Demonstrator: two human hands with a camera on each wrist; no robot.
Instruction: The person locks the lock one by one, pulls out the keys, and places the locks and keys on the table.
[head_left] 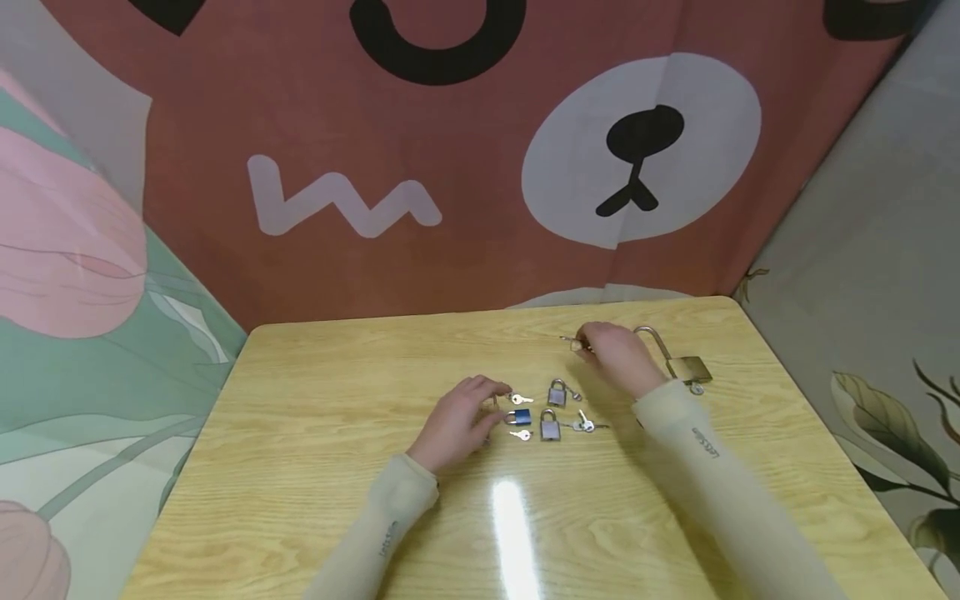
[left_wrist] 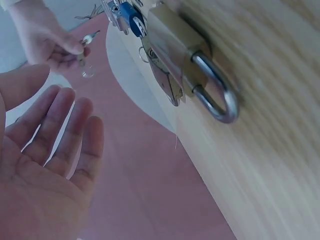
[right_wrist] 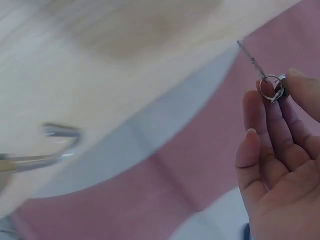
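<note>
My left hand [head_left: 459, 423] hovers over the table with fingers loosely extended, holding nothing. Close to it are a blue padlock [head_left: 522, 417] and small silver keys [head_left: 522, 435]. In the left wrist view, a brass padlock [left_wrist: 175, 42] with a closed shackle lies near this hand; from the head, the hand mostly hides it. Raised at the back right, my right hand [head_left: 618, 357] pinches a ring of keys [right_wrist: 272, 89] between thumb and fingers. One key sticks out from the ring. Beside that wrist lies a large brass padlock [head_left: 688, 368], its long shackle swung open.
Two silver padlocks [head_left: 550, 427] stand mid-table, with keys [head_left: 587, 423] to their right. The wooden table [head_left: 337, 375] ends at the back against a red cloth [head_left: 375, 275] with a bear print. Patterned cloth hangs at both sides.
</note>
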